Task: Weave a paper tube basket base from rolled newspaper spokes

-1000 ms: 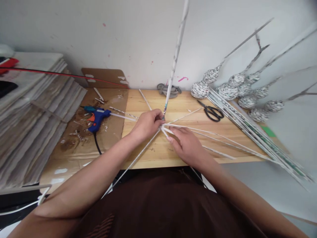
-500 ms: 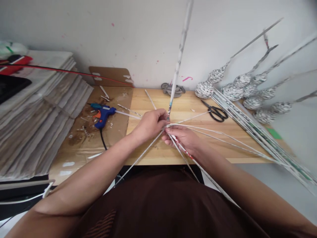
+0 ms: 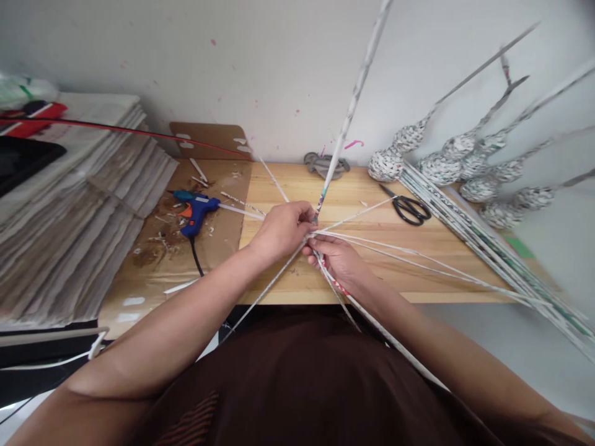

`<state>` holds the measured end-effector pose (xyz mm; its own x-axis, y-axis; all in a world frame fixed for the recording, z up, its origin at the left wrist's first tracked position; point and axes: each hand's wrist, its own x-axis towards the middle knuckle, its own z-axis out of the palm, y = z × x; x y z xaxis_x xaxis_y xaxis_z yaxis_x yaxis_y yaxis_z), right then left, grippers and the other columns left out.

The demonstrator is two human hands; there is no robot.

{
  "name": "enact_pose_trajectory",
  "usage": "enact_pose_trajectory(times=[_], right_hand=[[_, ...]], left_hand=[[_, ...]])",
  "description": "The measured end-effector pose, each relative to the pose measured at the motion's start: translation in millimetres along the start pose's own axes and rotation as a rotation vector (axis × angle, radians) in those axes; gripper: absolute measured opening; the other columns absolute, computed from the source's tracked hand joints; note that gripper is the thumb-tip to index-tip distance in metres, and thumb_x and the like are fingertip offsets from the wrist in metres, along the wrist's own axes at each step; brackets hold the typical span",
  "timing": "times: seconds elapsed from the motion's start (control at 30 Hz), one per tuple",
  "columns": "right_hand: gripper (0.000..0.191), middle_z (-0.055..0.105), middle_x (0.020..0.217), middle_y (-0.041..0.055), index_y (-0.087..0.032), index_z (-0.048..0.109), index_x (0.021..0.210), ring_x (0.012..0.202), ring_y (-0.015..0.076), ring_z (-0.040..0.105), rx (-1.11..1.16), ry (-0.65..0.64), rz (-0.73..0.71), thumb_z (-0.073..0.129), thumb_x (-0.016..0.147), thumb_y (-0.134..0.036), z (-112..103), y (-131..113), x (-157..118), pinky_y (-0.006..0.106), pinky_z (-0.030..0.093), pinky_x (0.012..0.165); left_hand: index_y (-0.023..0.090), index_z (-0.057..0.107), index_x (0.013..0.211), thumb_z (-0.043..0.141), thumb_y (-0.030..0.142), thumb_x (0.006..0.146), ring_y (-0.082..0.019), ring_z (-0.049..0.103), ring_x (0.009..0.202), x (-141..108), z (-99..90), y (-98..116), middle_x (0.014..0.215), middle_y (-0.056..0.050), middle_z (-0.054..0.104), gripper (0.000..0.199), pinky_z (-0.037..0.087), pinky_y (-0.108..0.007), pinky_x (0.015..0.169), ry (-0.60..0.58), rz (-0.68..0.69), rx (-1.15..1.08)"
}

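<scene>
Presently in hand: paper tubes, at least nine visible lengths, fanning from one crossing at the middle of the wooden surface, between two hands. Of these: one upright tube, leaning rightward; two running right; one towards the scissors; two to the left and far left; one to the near left; two down past the near edge, including one red-marked tube.

Left hand, one: thumb and fingers pinched tight on the crossing, at the foot of the upright tube. Right hand, one: thumb and forefinger closed on tubes just beside, remaining fingers curled beneath.

Also listed: scissors, one pair, black; glue gun, one, blue, on one flat cardboard sheet; propped cardboard, one; grey lump, one; woven pieces, five, two bulbs each; tube bundle, one, number of tubes too crowded to tell; newspaper stack, one.

Changed since one second ago: right fingers curled around tubes instead of reaching over; red-marked tube now showing along the right forearm; upright tube slanting further right.
</scene>
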<state>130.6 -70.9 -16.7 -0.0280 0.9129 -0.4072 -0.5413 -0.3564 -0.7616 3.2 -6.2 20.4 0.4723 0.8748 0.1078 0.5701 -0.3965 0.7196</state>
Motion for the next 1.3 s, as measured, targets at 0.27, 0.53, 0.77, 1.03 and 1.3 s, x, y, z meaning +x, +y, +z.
enact_pose_trajectory(times=[0.27,0.53,0.77,1.03,1.3], right_hand=[[0.010,0.064,0.065,-0.0011,-0.013,0.069,0.073,0.056,0.0072,0.058,0.001,0.057,-0.036,0.073,0.063,-0.013,2.7,0.4,-2.8,0.015,0.044,0.046],[0.014,0.064,0.062,-0.0003,-0.014,0.069,0.072,0.055,0.0081,0.057,-0.026,0.104,-0.076,0.075,0.060,-0.017,6.0,1.0,-3.8,0.017,0.041,0.046],[0.016,0.065,0.062,0.0007,-0.015,0.069,0.072,0.053,0.0087,0.054,-0.031,0.111,-0.099,0.075,0.058,-0.018,3.4,3.5,-0.4,0.017,0.034,0.042],[0.011,0.065,0.061,0.0015,-0.014,0.068,0.070,0.055,0.0095,0.054,-0.045,0.100,-0.099,0.071,0.060,-0.018,5.1,3.6,0.3,0.020,0.038,0.047],[0.010,0.064,0.061,-0.0001,-0.014,0.070,0.070,0.056,0.0089,0.055,-0.016,0.103,-0.106,0.072,0.061,-0.017,7.2,1.8,0.5,0.018,0.040,0.048]], left_hand=[[0.018,0.066,0.073,0.070,0.028,0.072,-0.014,0.058,0.067,-0.9,0.8,-5.6,0.073,0.000,0.068,0.010,0.042,-0.027,0.065,0.034,-0.077,-0.129],[0.018,0.068,0.071,0.071,0.041,0.074,-0.015,0.059,0.063,-3.4,-1.0,-5.0,0.071,-0.004,0.070,0.023,0.041,-0.028,0.062,0.072,-0.077,-0.052],[0.018,0.071,0.076,0.065,0.035,0.079,-0.013,0.059,0.065,-15.0,-2.1,-6.0,0.074,-0.003,0.072,0.018,0.043,-0.027,0.065,0.067,-0.071,-0.113],[0.015,0.071,0.073,0.069,0.041,0.074,-0.014,0.058,0.062,-14.2,-1.7,-11.9,0.068,-0.004,0.069,0.025,0.040,-0.027,0.058,0.038,-0.225,-0.225],[0.016,0.071,0.069,0.070,0.042,0.072,-0.014,0.055,0.060,-11.4,-1.3,-13.9,0.065,-0.003,0.067,0.027,0.039,-0.027,0.056,0.045,-0.264,-0.257]])
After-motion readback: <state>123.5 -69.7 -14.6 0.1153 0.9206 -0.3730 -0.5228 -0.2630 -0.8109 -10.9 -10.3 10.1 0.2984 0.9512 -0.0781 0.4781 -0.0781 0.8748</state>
